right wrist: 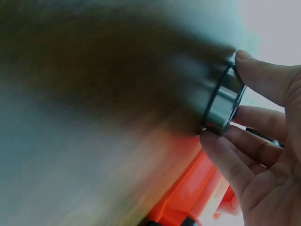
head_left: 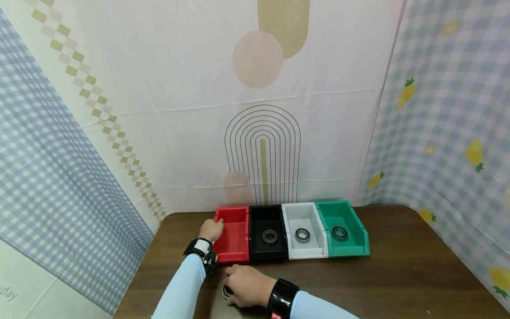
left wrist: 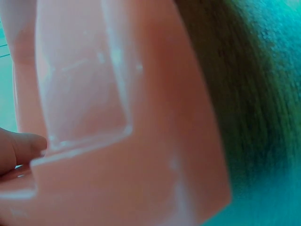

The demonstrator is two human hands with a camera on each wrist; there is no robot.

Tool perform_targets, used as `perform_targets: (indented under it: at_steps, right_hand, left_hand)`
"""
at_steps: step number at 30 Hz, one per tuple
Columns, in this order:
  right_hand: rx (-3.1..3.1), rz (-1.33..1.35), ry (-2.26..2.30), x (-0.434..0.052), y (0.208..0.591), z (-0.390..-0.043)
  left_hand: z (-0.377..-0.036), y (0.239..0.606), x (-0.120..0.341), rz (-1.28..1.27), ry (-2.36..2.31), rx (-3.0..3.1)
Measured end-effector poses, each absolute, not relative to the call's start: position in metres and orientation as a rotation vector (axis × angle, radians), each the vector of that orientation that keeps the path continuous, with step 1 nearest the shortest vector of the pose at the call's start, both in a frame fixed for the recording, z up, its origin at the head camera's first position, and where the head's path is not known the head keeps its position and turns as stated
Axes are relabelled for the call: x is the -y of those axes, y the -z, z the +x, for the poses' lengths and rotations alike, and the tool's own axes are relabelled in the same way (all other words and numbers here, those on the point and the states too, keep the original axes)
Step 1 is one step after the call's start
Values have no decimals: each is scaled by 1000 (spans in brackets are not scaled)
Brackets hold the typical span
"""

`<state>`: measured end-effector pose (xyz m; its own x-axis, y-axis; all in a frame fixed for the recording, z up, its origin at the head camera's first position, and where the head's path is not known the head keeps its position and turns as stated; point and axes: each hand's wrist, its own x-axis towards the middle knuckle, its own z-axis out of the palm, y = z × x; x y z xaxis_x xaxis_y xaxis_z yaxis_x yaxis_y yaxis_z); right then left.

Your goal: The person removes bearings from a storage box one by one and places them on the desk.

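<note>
Four small bins stand side by side at the table's far edge: red (head_left: 235,246), black (head_left: 268,221), white (head_left: 308,249) and green (head_left: 350,248). One metal bearing ring lies in the black (head_left: 269,235), white (head_left: 302,235) and green (head_left: 339,233) bins. My left hand (head_left: 211,229) grips the red bin's left wall; the left wrist view shows a fingertip (left wrist: 21,148) on the red bin's rim (left wrist: 117,179). In front of the red bin my right hand (head_left: 244,285) lies low on the table, pinching a bearing (head_left: 226,291). The right wrist view shows this steel bearing (right wrist: 225,101) between my fingertips (right wrist: 263,77).
The dark wooden table (head_left: 398,274) has bare surface to the right of and in front of the bins. Patterned cloth (head_left: 159,110) hangs behind and on both sides. The red bin's corner (right wrist: 188,197) shows just below the bearing in the right wrist view.
</note>
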<state>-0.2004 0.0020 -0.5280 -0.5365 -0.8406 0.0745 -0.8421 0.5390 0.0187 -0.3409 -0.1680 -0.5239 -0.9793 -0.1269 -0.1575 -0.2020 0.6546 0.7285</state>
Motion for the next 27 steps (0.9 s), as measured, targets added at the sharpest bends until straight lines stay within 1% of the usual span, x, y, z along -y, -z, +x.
perform_targets:
  at_steps: [12,18,27]
  right_hand:
    - [2739,1383,-33,4,528,-194]
    - [2711,1394,-43,4,528,-192]
    - [2733,1392,-55,4,531,-194]
  left_hand:
    - [-341,525,169,-257,-1214,-2802]
    - [-339,528,170,-206,-1215,-2810]
    - [-337,525,170,-210,-1241,-2778]
